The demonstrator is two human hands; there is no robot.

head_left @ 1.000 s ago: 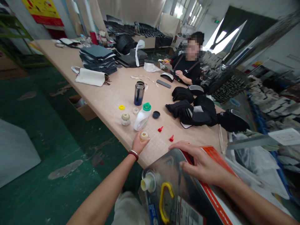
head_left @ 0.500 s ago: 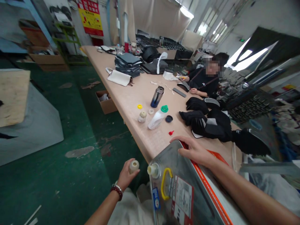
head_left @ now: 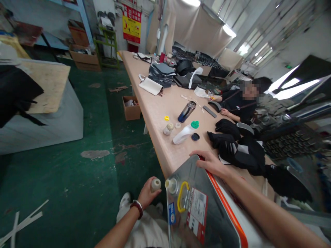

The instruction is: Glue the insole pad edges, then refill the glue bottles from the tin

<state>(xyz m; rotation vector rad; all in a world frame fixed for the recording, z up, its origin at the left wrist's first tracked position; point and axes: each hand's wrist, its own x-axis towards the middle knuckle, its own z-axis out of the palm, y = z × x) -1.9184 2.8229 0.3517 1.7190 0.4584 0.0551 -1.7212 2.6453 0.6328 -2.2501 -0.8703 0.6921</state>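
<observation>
My left hand (head_left: 148, 193) is closed round a small whitish bottle (head_left: 156, 185), its open mouth facing up toward me. Just to its right, a short gap away, is the pale spout (head_left: 170, 185) of a large metal can (head_left: 219, 210). The can lies tilted at the table's near edge, with a yellow handle (head_left: 183, 196) and a printed label on its top. My right hand (head_left: 210, 162) grips the can's far upper edge, fingers over the rim. On the table ahead stand a white bottle with a green cap (head_left: 184, 132) and another small whitish bottle (head_left: 168, 129).
A steel flask (head_left: 187, 111), a dark lid (head_left: 195, 136) and a yellow ring (head_left: 166, 118) are on the table (head_left: 152, 113). Black padded pieces (head_left: 243, 151) lie at the right. A co-worker (head_left: 239, 105) sits across. A cardboard box (head_left: 131, 109) stands on the floor.
My view has turned left, so the table sits farther right. The small bottle in my left hand has come closer to the can's spout. My right hand still grips the can.
</observation>
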